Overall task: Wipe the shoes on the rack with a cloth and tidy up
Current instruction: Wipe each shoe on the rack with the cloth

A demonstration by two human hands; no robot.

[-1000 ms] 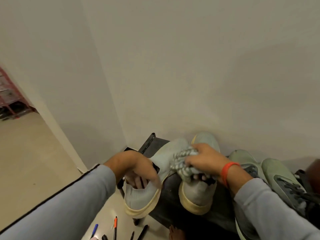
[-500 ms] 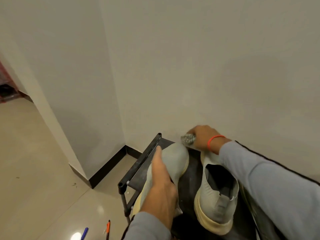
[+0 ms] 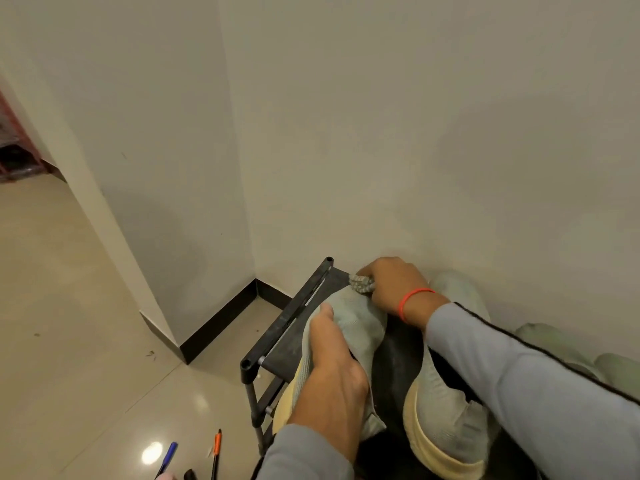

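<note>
On the shiny cream floor tiles (image 3: 86, 341) at the far left lie a blue pen (image 3: 168, 453) and an orange-capped pen (image 3: 216, 446), well apart from the work. Next comes the black metal shoe rack (image 3: 287, 327), pushed into the corner so the plain cream wall (image 3: 415, 133) is right behind it. On its top shelf sits a pale green knit slip-on shoe with a yellow sole (image 3: 360, 323), toe pointing at the wall. The left hand (image 3: 334, 379) lies along the top of this shoe with its fingers curled over the side, gripping it, probably so it does not slide while it is rubbed. At the toe, the right hand (image 3: 391, 284), with an orange band (image 3: 414, 301) on its wrist, is closed tight round a bunched grey-and-white striped cloth (image 3: 360, 284). The cloth touches the toe tip, so the toe looks like the part being wiped. Just beside it is the matching pale green shoe (image 3: 446, 420), partly under the grey right sleeve (image 3: 536, 386). It waits with its heel toward us. Further right more pale green shoes (image 3: 554, 341) peek out; they may still need a wipe.
</note>
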